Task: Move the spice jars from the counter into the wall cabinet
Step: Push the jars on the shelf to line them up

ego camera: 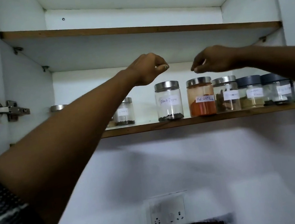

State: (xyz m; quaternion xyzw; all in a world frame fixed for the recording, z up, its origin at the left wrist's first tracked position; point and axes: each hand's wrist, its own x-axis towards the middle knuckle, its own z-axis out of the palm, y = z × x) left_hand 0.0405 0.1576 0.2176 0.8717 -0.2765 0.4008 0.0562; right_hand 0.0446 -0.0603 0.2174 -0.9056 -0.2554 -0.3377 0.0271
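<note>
Several labelled glass spice jars stand in a row on the lower shelf (198,120) of the open wall cabinet. The black pepper jar (168,100) and the red chilli powder jar (201,97) are at the middle, both upright with steel lids. My left hand (148,69) hovers just above the black pepper jar, fingers curled, holding nothing. My right hand (212,60) hovers above the chilli jar, fingers loosely curled and empty. Neither hand touches a jar. My left forearm hides part of the jars at the left, such as the cloves jar (124,112).
To the right stand a steel-lidded jar (226,94) and two dark-lidded jars (250,92). The upper shelf (138,28) is bare. Cabinet doors hang open on both sides, hinges (8,111) showing. A wall socket (168,213) sits below, above the counter edge.
</note>
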